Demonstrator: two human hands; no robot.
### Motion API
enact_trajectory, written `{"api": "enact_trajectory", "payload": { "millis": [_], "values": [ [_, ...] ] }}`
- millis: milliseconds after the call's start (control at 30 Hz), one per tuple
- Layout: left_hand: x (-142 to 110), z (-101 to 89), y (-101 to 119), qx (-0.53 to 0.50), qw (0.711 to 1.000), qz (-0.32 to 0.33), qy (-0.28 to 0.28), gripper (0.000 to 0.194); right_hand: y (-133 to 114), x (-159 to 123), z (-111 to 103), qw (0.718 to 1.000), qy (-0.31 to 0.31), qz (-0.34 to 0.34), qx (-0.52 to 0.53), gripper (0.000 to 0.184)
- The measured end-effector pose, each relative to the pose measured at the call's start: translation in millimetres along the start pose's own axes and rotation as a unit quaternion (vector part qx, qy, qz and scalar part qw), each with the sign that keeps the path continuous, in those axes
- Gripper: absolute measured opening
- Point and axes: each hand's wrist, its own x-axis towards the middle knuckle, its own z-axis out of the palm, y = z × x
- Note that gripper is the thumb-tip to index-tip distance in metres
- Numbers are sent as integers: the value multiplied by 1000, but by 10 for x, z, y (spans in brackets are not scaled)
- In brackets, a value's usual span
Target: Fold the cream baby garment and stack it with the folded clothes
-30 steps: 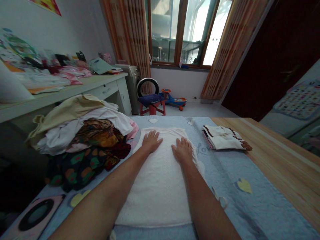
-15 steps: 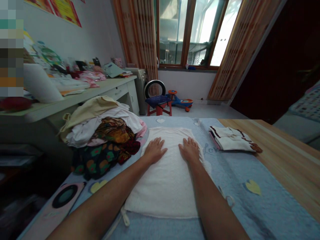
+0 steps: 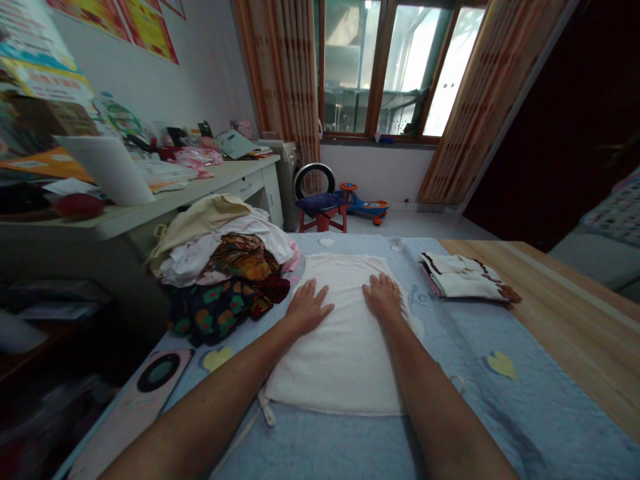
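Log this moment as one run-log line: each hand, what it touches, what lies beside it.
left hand: flat on white terry towel | right hand: flat on same towel | towel's left: heaped clothes | towel's right: folded white garment

Our left forearm (image 3: 200, 413) and right forearm (image 3: 445, 400) run off the bottom edge at 6 o'clock, and our left hand (image 3: 310, 310) and right hand (image 3: 383, 298) hide parts of the white towel (image 3: 340, 353). At 10 o'clock, the small items (image 3: 175, 150) on the desk (image 3: 100, 227) are too small to tell. At 3 o'clock, the edge cuts off a patterned sheet (image 3: 617, 213). At 8 o'clock, the floor clutter (image 3: 60, 413) sinks into shadow.
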Motion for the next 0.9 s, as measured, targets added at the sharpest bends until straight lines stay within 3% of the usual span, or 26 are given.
{"api": "enact_trajectory", "payload": {
  "millis": [200,300,400,533,733,900],
  "values": [
    [-4,64,-27,9,999,25,25,60,75,62,-110,999,-23,-7,33,52],
    [8,93,-24,12,999,37,30,58,69,16,-185,999,-4,-11,38,54],
    [10,99,-14,14,999,35,29,57,-34,-177,-200,998,13,-47,40,51],
    [-7,79,-5,23,999,32,31,57,-174,-533,-125,990,-39,-128,42,56],
    [-4,28,6,15,999,35,25,56,-114,-747,-94,998,-33,-58,14,64],
    [-73,-51,190,15,1000,-26,0,52,-88,-749,-116,999,-34,-1,0,64]
  ]
}}
